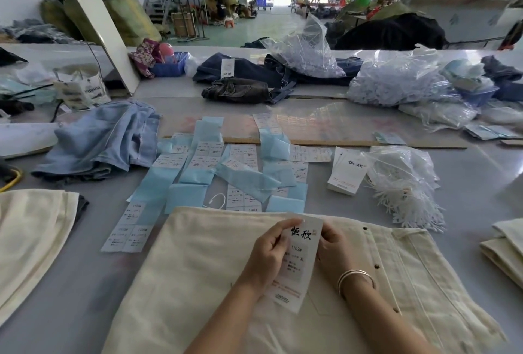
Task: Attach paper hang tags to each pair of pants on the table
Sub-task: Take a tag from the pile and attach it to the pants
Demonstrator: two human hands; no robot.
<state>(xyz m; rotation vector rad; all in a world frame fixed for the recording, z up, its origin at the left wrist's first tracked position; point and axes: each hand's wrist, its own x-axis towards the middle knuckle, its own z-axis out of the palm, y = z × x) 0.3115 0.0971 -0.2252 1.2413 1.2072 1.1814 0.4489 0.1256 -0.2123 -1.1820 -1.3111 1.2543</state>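
Note:
A white paper hang tag (297, 260) with black characters and a size sticker is held upright over cream pants (198, 283) lying flat at the table's near edge. My left hand (268, 251) pinches the tag's left edge. My right hand (334, 246), a bracelet on its wrist, grips the right edge. A stack of blank hang tags (348, 172) sits beyond, beside a bag of white string loops (404, 183). One loose loop (218, 200) lies just past the pants.
Blue-backed sticker sheets (215, 172) spread across the grey table (85, 268). Cream pants lie folded at left (31, 240) and right (503, 249). Light blue jeans (104, 141) and dark jeans (240, 81) lie further back, with plastic bags (396, 81) at right.

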